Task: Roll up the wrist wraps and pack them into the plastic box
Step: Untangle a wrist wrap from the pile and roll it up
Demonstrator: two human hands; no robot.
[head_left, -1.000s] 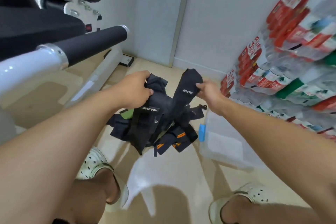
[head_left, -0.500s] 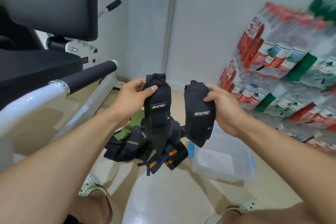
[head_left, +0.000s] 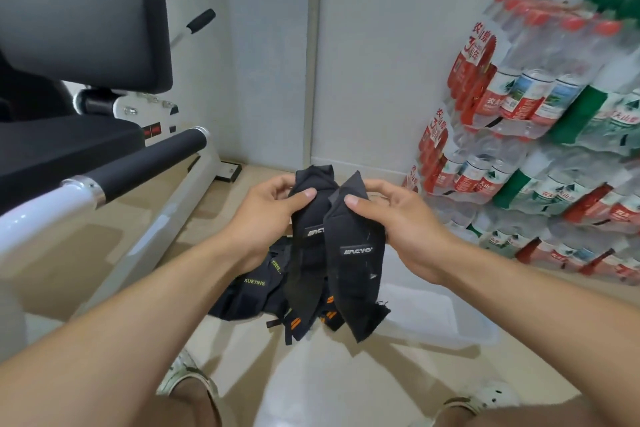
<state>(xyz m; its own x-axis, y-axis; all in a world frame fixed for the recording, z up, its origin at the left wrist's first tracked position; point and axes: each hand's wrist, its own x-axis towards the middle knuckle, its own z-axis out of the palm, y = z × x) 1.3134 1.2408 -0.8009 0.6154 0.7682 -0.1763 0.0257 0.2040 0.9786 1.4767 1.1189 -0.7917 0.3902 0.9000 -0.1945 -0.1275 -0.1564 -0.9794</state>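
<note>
Beige floor (head_left: 242, 350); left hand (head_left: 266, 218), right hand (head_left: 394, 222) fingers each pinching black wrist wrap (head_left: 353, 253).

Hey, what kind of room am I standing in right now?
Probably a gym's storage corner: a padded exercise machine on the left, stacked packs of bottled water against the wall, and wrist wraps in your hands.

The beige floor (head_left: 242, 350) carries a clear plastic box (head_left: 446, 322) at right, wrist wraps pile (head_left: 249, 295) just left.
</note>
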